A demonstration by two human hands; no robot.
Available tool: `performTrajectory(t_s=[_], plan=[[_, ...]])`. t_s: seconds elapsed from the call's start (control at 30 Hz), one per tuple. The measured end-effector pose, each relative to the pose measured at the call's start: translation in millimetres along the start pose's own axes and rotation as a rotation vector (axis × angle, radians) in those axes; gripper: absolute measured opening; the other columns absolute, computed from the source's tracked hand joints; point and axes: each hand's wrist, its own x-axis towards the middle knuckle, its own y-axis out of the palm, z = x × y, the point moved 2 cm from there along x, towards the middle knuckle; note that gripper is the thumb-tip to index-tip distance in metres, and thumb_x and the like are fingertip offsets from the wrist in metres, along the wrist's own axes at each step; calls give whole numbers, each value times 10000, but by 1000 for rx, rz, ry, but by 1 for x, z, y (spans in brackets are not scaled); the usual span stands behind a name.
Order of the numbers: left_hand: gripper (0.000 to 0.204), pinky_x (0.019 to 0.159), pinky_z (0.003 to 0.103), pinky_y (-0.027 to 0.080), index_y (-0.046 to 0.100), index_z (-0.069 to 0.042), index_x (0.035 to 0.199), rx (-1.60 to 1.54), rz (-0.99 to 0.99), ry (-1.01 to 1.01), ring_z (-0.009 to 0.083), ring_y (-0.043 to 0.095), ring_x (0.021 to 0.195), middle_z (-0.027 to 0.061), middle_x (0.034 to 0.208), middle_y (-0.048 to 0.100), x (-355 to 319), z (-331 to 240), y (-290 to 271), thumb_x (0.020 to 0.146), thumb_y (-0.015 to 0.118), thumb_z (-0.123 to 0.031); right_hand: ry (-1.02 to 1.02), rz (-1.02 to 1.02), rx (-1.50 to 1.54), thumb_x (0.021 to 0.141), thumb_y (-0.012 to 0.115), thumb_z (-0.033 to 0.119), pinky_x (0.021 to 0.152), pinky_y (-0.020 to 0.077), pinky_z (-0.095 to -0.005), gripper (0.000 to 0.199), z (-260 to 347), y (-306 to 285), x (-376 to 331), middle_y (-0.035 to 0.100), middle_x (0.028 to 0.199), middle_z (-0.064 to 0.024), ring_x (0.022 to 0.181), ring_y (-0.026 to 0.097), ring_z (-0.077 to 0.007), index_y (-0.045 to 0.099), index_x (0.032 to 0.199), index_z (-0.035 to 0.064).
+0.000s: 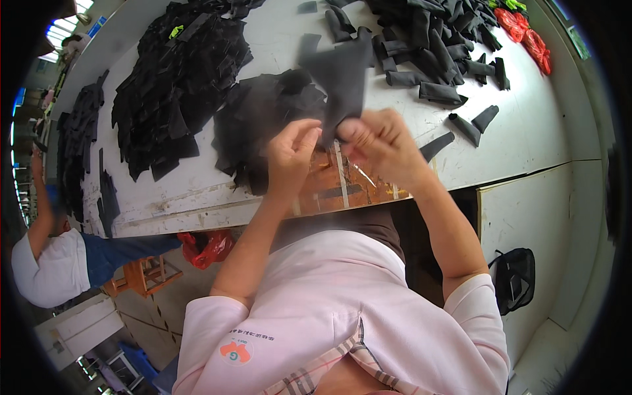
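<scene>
My right hand (382, 141) is closed on the lower edge of a black fabric piece (345, 72), which stands up above it, blurred by motion. Beside it, my left hand (294, 148) has its thumb and fingers pinched together close to the cloth's lower left edge. Whether a bit of cloth is between those fingertips cannot be made out. Just beyond my left hand lies a heap of flat black fabric pieces (260, 108). Below both hands, the white tabletop has a worn brown wooden patch (342, 178).
A larger heap of black pieces (178, 85) spreads to the left. Folded or rolled black pieces (438, 49) pile up at the far right, near red plastic bags (525, 38). A black bag (515, 280) hangs at right. Another person (56, 263) is at the left edge.
</scene>
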Motion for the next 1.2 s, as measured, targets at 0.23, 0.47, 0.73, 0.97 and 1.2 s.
performTrajectory(t_s=[0.23,0.47,0.73,0.97,1.2], plan=[[300,662,379,444,524,-25,861,1168,123,332,307,518,741,153,771,478,14,53,23,651,684,-166,121,-390,107,896,399,424,515,394,-206,469,-45,-40,-13,492,602,-27,547,470,-91,561,830,-11],[54,616,368,449,529,-23,712,1197,199,458,296,541,710,130,737,513,18,60,14,709,578,-45,240,-286,42,894,442,371,500,392,-212,408,-64,-2,-51,499,608,-17,549,470,-83,571,774,3],[116,649,325,460,584,-34,738,955,345,548,247,540,792,112,962,520,-56,-57,-17,626,607,-25,616,-84,927,860,406,511,538,422,-214,505,-80,48,-53,541,692,-24,599,516,-102,581,866,37],[188,703,315,448,595,-60,843,761,210,578,273,524,873,137,1000,510,-83,-65,-33,660,592,-14,470,-137,1091,825,572,127,698,507,-296,168,-66,73,-31,605,879,-53,774,597,-139,562,962,32],[321,697,255,431,473,32,1057,-531,64,-326,125,530,787,101,937,556,-104,-39,-30,744,484,-40,278,-368,1060,828,570,156,828,458,-340,245,-60,79,-55,588,979,-47,922,571,-177,512,1042,54]])
